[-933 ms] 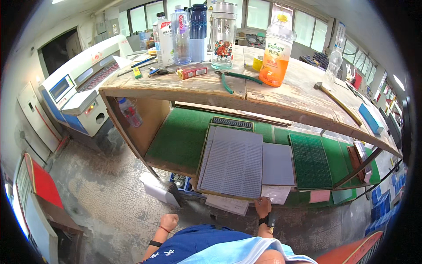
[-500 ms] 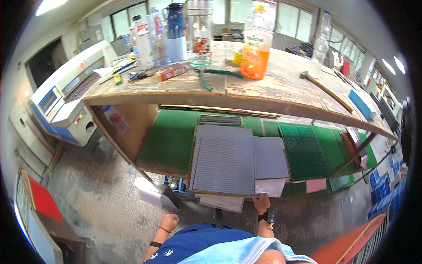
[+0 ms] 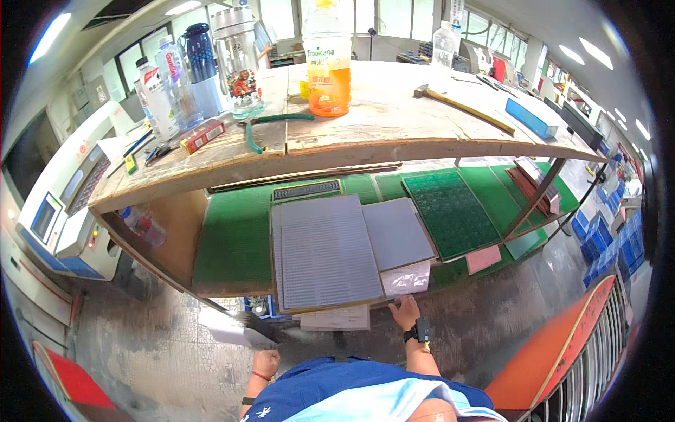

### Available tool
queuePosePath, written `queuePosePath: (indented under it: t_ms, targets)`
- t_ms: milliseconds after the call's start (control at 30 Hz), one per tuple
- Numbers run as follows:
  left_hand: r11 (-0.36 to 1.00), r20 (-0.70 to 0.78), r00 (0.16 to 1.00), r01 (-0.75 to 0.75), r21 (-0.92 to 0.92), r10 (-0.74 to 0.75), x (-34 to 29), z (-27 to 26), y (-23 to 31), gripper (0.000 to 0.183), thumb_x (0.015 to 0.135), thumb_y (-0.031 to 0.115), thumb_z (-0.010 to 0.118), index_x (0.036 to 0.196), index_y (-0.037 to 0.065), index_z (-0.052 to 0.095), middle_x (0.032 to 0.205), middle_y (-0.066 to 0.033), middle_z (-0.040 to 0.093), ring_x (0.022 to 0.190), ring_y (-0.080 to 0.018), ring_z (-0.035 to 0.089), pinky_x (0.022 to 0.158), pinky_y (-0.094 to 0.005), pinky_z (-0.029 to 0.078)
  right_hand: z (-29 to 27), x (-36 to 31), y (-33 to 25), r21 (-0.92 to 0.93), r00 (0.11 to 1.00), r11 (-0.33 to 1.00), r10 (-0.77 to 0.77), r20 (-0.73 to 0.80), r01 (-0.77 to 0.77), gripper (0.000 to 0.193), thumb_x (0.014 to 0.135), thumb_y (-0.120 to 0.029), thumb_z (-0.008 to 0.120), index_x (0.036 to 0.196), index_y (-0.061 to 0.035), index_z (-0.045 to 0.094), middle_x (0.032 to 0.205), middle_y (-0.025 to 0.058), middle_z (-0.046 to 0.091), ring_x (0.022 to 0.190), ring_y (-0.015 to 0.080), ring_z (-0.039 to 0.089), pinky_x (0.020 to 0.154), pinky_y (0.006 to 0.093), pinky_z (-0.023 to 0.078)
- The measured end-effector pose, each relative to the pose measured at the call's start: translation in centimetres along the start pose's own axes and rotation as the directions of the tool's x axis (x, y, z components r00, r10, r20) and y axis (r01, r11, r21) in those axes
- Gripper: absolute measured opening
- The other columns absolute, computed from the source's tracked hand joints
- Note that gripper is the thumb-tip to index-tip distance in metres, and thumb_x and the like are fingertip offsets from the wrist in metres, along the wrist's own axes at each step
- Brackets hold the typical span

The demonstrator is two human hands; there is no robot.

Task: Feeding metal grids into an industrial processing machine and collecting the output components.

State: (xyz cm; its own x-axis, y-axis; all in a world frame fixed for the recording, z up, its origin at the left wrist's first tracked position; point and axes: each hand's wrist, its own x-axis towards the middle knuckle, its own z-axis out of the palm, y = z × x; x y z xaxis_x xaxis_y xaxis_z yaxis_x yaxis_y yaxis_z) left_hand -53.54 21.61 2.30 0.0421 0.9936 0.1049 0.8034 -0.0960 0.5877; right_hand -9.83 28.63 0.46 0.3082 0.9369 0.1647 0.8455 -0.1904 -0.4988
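My left hand (image 3: 266, 363) is curled into a fist low in front of my body, with nothing visible in it. Fingers apart, my right hand (image 3: 406, 314) reaches up to the front edge of the green shelf (image 3: 235, 243) under the table, and no object shows in it. Just beyond those fingers lies a clear plastic sleeve (image 3: 411, 279). A large grey ribbed panel (image 3: 327, 253) rests on the shelf left of my right hand, overlapping a smaller plain grey panel (image 3: 399, 234). White paper sheets (image 3: 337, 318) stick out under the large panel's front edge.
On the wooden tabletop (image 3: 394, 126) stand an orange juice bottle (image 3: 329, 88), a glass bottle (image 3: 240, 70) and other bottles. Green-handled pliers (image 3: 271, 122) and a hammer (image 3: 464, 109) lie there too. A dark green panel (image 3: 450, 214) sits further right. Red-orange chair backs (image 3: 548, 352) flank me.
The view has turned right, so the table and shelf sit further left in the picture. My right hand has drawn slightly away from the grey panel; my left hand stays a fist.
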Motion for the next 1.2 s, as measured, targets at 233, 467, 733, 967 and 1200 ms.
queuePosePath:
  t_ms: [233, 467, 733, 967, 1200]
  targets:
    - [0.998, 0.051, 0.998, -0.045, -0.051, 0.048, 0.3, 0.4, -0.2, 0.014, 0.062, 0.010, 0.049, 0.057, 0.009, 0.062, 0.058, -0.0167, 0.056, 0.058, -0.0355, 0.057, 0.053, -0.0428, 0.045, -0.5, -1.0, 0.6, 0.034, 0.999, 0.998, 0.052, -0.013, -0.051, 0.028, 0.070, -0.024, 0.067, 0.088, -0.0020, 0.061, 0.091, 0.0165, 0.059, 0.091, 0.0324, 0.054, 0.080, 0.0391, 0.044]
    - [0.997, 0.059, 0.996, -0.058, -0.048, 0.060, 0.2, 0.9, -0.6, 0.013, 0.062, 0.010, 0.049, 0.056, 0.009, 0.062, 0.057, -0.0167, 0.055, 0.055, -0.0356, 0.057, 0.051, -0.0424, 0.045, -2.1, -1.7, -0.1, 0.057, 0.998, 0.997, 0.051, -0.028, -0.049, 0.028, 0.070, -0.024, 0.067, 0.088, -0.0018, 0.061, 0.092, 0.0174, 0.058, 0.092, 0.0335, 0.054, 0.079, 0.0398, 0.045]
    - [0.998, 0.053, 0.997, -0.052, -0.032, 0.053, 0.4, 0.8, -1.1, 0.013, 0.062, 0.011, 0.051, 0.058, 0.010, 0.063, 0.057, -0.0170, 0.056, 0.055, -0.0358, 0.057, 0.052, -0.0426, 0.045, -2.0, -1.8, -0.6, 0.060, 0.998, 0.996, 0.069, -0.010, -0.068, 0.029, 0.070, -0.025, 0.067, 0.088, -0.0029, 0.061, 0.094, 0.0172, 0.057, 0.091, 0.0340, 0.054, 0.077, 0.0408, 0.045]
    - [0.993, 0.036, 0.997, -0.076, 0.089, 0.073, 0.7, 1.1, -1.6, 0.012, 0.062, 0.010, 0.051, 0.058, 0.010, 0.063, 0.058, -0.0173, 0.056, 0.055, -0.0367, 0.057, 0.052, -0.0430, 0.045, -1.2, -2.0, -0.5, 0.055, 0.998, 0.996, 0.066, 0.000, -0.066, 0.028, 0.071, -0.024, 0.067, 0.087, -0.0029, 0.060, 0.093, 0.0174, 0.057, 0.091, 0.0345, 0.054, 0.076, 0.0409, 0.046]
    - [0.997, 0.115, 0.992, -0.052, 0.053, 0.046, 1.1, 0.6, -1.8, 0.013, 0.063, 0.010, 0.051, 0.057, 0.011, 0.063, 0.059, -0.0162, 0.057, 0.056, -0.0354, 0.057, 0.053, -0.0431, 0.045, -1.2, -1.8, -1.0, 0.079, 0.998, 0.995, 0.061, 0.016, -0.062, 0.029, 0.071, -0.025, 0.067, 0.089, -0.0025, 0.061, 0.092, 0.0182, 0.058, 0.089, 0.0345, 0.055, 0.076, 0.0415, 0.045]
